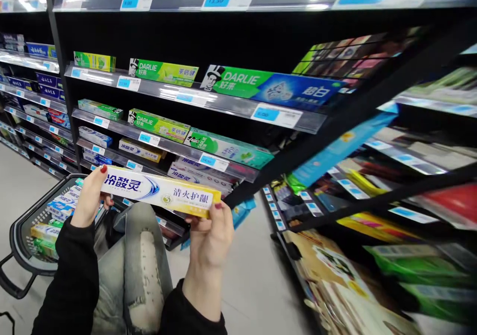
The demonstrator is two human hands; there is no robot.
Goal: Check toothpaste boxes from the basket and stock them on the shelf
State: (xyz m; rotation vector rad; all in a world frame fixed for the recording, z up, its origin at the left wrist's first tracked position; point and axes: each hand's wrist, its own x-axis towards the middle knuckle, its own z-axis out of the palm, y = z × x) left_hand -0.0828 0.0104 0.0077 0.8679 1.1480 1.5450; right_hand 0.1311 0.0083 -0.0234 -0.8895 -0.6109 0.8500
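I hold a long white and yellow toothpaste box [160, 192] flat in front of the shelves, its printed face toward me. My left hand [89, 198] grips its left end with the thumb on top. My right hand [210, 235] pinches the right end from below. Both sleeves are black. Under the box my bent knee in ripped grey jeans [143, 260] shows.
A black shopping basket [22, 225] holding several boxes stands on the floor at lower left. Black shelves carry green Darlie toothpaste boxes [268, 86] and price tags. A second shelf unit [372, 215] runs off to the right, blurred. Pale floor [253, 280] lies between.
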